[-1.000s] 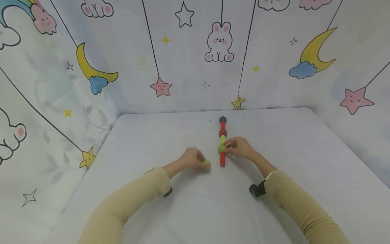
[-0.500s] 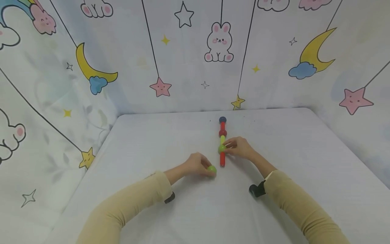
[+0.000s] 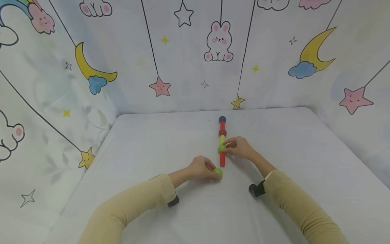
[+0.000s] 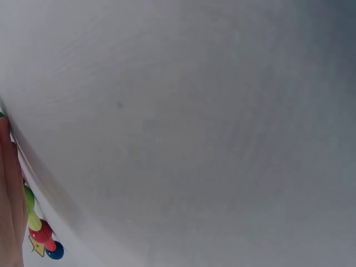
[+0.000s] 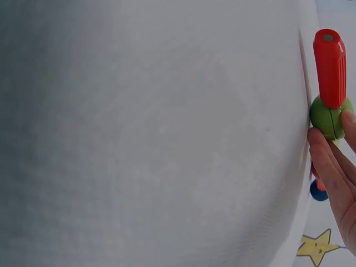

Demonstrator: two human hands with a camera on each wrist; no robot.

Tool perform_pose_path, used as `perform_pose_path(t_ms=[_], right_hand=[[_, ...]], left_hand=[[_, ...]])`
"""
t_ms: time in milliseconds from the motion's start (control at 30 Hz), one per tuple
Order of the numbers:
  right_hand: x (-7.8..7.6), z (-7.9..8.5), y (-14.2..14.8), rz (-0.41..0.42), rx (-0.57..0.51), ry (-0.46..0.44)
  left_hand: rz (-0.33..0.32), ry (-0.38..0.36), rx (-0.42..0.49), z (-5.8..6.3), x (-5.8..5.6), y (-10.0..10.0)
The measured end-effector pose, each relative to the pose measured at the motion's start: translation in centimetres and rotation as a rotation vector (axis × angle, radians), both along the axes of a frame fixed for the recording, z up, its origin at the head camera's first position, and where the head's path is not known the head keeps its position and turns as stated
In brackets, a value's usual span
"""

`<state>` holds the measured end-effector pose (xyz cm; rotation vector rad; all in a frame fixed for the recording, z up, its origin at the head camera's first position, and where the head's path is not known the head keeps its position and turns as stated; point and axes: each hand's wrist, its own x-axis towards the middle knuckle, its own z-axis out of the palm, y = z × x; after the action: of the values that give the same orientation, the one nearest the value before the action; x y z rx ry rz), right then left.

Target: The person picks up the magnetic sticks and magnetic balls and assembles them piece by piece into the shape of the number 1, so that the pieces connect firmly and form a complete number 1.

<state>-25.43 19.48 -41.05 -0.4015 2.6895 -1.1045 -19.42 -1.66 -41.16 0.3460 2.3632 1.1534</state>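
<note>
On the white table lies a straight chain of balls and rods. From the far end it runs dark blue ball (image 3: 222, 119), red rod (image 3: 222, 125), red ball (image 3: 222, 133), yellow-green rod (image 3: 222, 139), green ball (image 3: 221, 148) and a near red rod (image 3: 222, 159). My right hand (image 3: 239, 147) pinches the chain's green ball between thumb and fingers. In the right wrist view the near red rod (image 5: 331, 69) shows a grey disc in its free end. My left hand (image 3: 201, 167) pinches a loose green ball (image 3: 218, 173) just short of that end, slightly to its left.
A white cloth covers the table (image 3: 146, 142), and a cartoon-printed curtain (image 3: 189, 61) hangs behind and at the sides. Black wrist-camera mounts (image 3: 257, 189) stick out below both beige sleeves (image 3: 298, 203).
My left hand has moved right and toward me with the loose green ball, ending close to the near end of the chain. The right hand and the chain have stayed in place.
</note>
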Motion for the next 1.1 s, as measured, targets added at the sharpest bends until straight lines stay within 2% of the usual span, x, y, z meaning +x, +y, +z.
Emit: perform_pose_path(t_ms=[200,467,1100], right_hand=[[0.1,0.1,-0.1,-0.014,0.009,0.004],[0.0,0.2,0.0,-0.019,0.005,-0.013],[0.1,0.1,0.0,-0.012,0.002,0.001]], left_hand=[[0.016,0.007,0.002,-0.4,-0.2,0.8],[0.079,-0.011,0.0,-0.2,-0.1,1.7],[0.134,-0.018,0.014,-0.1,-0.3,2.2]])
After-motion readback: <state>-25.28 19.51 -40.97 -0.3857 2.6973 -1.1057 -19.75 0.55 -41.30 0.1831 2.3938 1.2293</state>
